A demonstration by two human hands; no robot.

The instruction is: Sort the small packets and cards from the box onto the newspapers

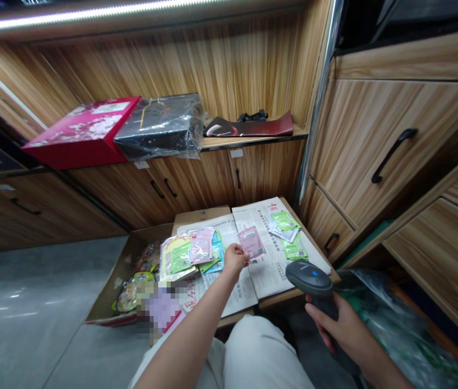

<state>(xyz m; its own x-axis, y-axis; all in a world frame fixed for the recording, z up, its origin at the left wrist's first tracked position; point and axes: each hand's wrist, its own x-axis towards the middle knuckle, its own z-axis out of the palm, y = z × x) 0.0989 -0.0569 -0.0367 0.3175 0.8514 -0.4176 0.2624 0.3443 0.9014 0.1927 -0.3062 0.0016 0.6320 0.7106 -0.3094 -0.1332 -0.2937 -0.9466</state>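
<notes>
Between the fingers of my left hand [236, 259] is a pink packet [252, 241], held by its lower left corner over the newspaper [271, 283]. My right hand [344, 324] is wrapped round the handle of a dark barcode scanner [309, 278], whose head with a small blue light points toward the papers. Left of my left hand lies a pile of packets: a pale pink one [202, 247], a green one [181, 257] and some blue and yellow ones. Green packets [284, 221] and a whitish one lie on the newspaper at the right.
An open cardboard box [111, 289] with packaged goods stands at the left. Wooden cabinets [196, 181] close off the back; a pink box [87, 129] and a plastic-wrapped black box [160, 127] sit on their shelf. Clear plastic bags [399, 319] lie at the right.
</notes>
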